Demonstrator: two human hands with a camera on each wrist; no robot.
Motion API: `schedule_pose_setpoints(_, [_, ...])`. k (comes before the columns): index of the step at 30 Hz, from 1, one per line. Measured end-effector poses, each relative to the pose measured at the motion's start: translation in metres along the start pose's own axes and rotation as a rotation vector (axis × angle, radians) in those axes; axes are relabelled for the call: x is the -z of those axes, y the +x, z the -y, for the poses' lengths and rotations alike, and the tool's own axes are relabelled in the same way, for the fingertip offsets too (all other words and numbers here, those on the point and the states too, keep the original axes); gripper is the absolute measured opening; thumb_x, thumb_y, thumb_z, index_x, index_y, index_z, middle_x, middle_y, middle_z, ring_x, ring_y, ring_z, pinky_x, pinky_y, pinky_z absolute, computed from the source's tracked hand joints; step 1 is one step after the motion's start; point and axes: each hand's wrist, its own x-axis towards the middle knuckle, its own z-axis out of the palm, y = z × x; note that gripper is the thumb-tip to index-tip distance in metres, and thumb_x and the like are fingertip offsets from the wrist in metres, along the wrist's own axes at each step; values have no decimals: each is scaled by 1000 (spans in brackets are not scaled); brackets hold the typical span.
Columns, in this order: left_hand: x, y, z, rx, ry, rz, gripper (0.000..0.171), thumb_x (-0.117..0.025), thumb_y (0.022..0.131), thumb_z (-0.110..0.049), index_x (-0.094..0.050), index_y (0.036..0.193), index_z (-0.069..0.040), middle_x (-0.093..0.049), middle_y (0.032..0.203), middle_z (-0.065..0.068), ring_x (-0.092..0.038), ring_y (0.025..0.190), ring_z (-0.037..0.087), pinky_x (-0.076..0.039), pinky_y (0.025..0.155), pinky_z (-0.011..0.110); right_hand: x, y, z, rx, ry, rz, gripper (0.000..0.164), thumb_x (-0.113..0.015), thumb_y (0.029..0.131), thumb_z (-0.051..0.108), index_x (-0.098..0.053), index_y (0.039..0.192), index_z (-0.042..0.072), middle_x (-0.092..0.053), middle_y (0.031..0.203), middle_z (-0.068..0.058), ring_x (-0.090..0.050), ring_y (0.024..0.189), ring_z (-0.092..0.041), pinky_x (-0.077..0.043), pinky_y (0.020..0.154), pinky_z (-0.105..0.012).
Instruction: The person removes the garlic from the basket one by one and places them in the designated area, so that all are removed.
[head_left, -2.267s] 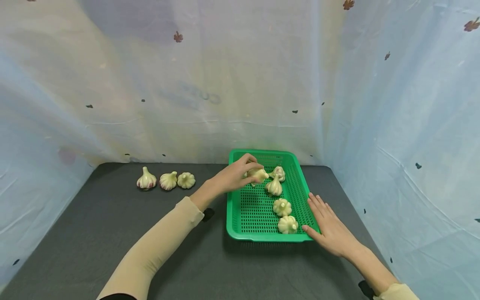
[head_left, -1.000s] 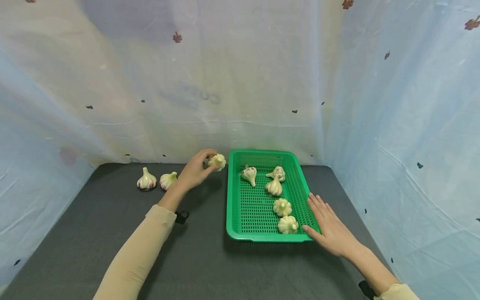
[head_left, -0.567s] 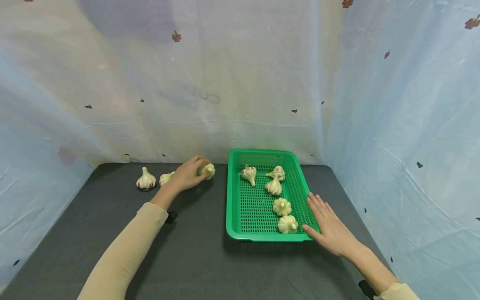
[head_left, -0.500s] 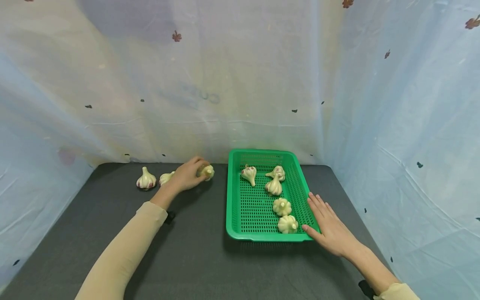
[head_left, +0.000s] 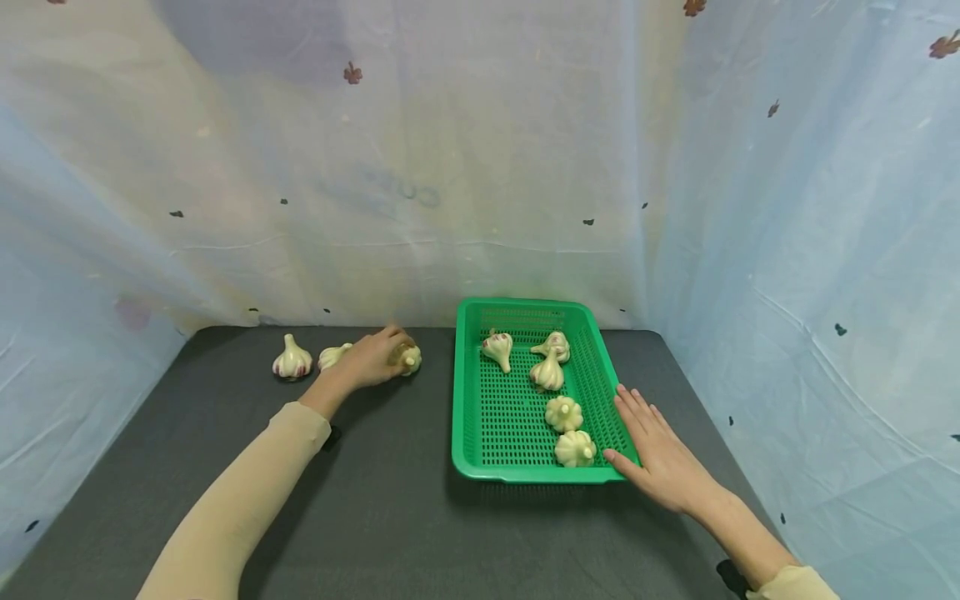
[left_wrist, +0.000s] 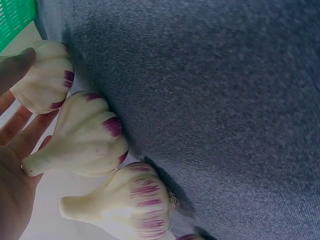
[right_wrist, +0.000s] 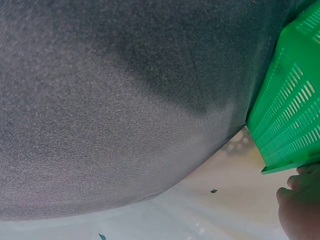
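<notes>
In the head view my left hand [head_left: 367, 360] holds a garlic bulb [head_left: 409, 359] low over the dark table, left of the green basket [head_left: 467, 417]. The left wrist view has the thumb on the near side of this bulb [left_wrist: 47, 75] and the fingers behind it. Another bulb [left_wrist: 85, 137] stands close beside it under the hand, hidden in the head view. Farther left are a partly covered bulb [head_left: 331, 356] and a purple-streaked bulb [head_left: 292, 359]. My right hand [head_left: 663, 458] rests with straight fingers on the basket's right rim.
Inside the basket lie several garlic bulbs: one at the upper left [head_left: 497, 350], the others down the right side, such as a pale one [head_left: 575, 449] near the front. Pale plastic sheeting [head_left: 480, 167] hangs behind the table [head_left: 420, 533] and on both sides.
My left hand has gone from the basket leftward with a garlic bulb and lowered it to the table beside the row. My right hand has stayed on the rim.
</notes>
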Motion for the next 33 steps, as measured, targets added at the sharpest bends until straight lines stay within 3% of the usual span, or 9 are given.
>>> schedule_pose_setpoints(12, [-4, 2, 2, -10, 47, 35, 46, -76, 97, -23, -63, 138, -8, -59, 139, 16, -62, 122, 37, -45, 105, 63, -1, -1, 0, 1, 0, -6, 83, -59, 106, 43, -21, 165, -1, -17, 172, -20, -15, 157, -44, -6, 130, -43])
schedule_pose_setpoints(20, [-5, 0, 4, -16, 81, 42, 49, -78, 96, -23, -63, 139, -6, -63, 137, 16, -62, 124, 36, -45, 106, 60, -1, -1, 0, 0, 2, -5, 83, -59, 106, 43, -21, 164, -1, -17, 171, -21, -15, 157, -43, -9, 129, -49])
schedule_pose_setpoints(28, [-3, 0, 1, -20, 62, 8, 52, -77, 96, -23, -60, 142, -5, -61, 141, 17, -61, 126, 38, -45, 106, 62, -1, -1, 0, 1, 1, -3, 83, -59, 106, 43, -21, 164, -1, -17, 171, -21, -15, 157, -43, -8, 129, -47])
schedule_pose_setpoints(33, [4, 1, -12, -23, 39, -26, 58, -76, 98, -26, -55, 149, -8, -54, 150, 16, -59, 127, 39, -45, 107, 61, -1, 0, 0, 2, 1, -4, 83, -59, 106, 43, -21, 164, -1, -17, 172, -20, -14, 157, -43, -9, 129, -49])
